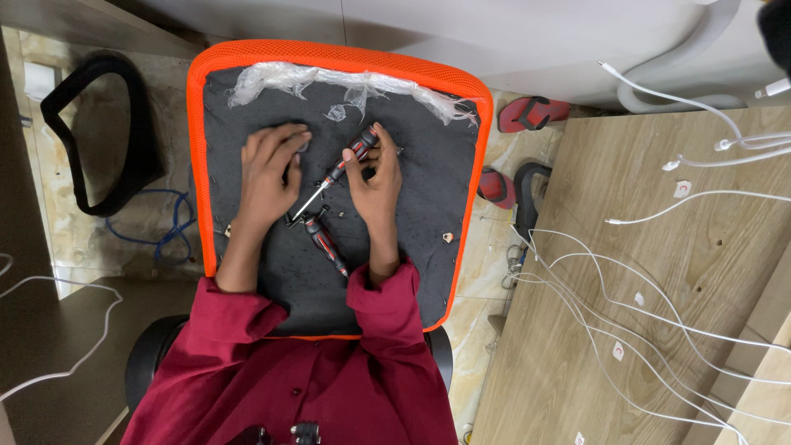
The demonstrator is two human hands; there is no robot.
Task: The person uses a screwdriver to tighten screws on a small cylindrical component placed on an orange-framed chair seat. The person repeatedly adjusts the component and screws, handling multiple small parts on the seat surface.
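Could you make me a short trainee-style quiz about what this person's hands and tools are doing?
1. True or false: the right hand holds a screwdriver.
2. Where does the second screwdriver lie? A) on the wooden table B) on the black seat panel C) on the floor
3. Fill in: the left hand rests flat on the ____ panel.

Key: 1 true; 2 B; 3 black.

Head camera looks straight down, close.
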